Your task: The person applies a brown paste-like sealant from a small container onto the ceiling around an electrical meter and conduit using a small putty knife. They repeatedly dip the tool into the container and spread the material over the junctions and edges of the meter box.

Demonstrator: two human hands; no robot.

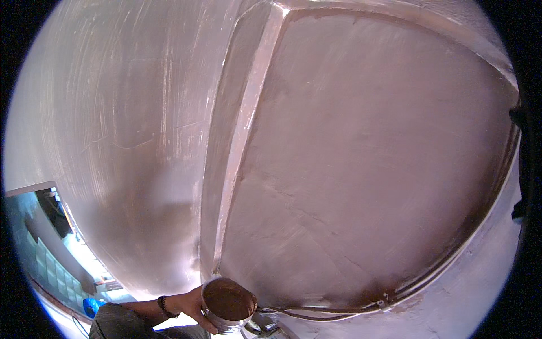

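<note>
At the bottom of the head view, left hand (pixel 193 308) is wrapped round the near-left side of a metal pot (pixel 230 326), dark band (pixel 165 307) on the wrist. Pot's mouth faces up toward the wearer, inside coated brown; can't tell how full or how runny. Right hand isn't in sight, so can't tell if it's free or gripping something. Pot sits in view just under the lower end of the pale ridge (pixel 248 107), which runs between two brownish wall faces, the right one a big smooth panel (pixel 367 141); can't tell if rim and ridge touch. Cables (pixel 333 312) run from beside the pot along the panel's bottom edge. Risks as I see it: one-handed side hold, so a slick wall or heavy contents could let the pot roll in the fingers and spill. Rim could knock the ridge and chip it if the arm swings up. Cables are close enough to snag the pot on a sideways move. Cluttered metal bits (pixel 265 326) beside it, too blurred to identify, could catch its base.
</note>
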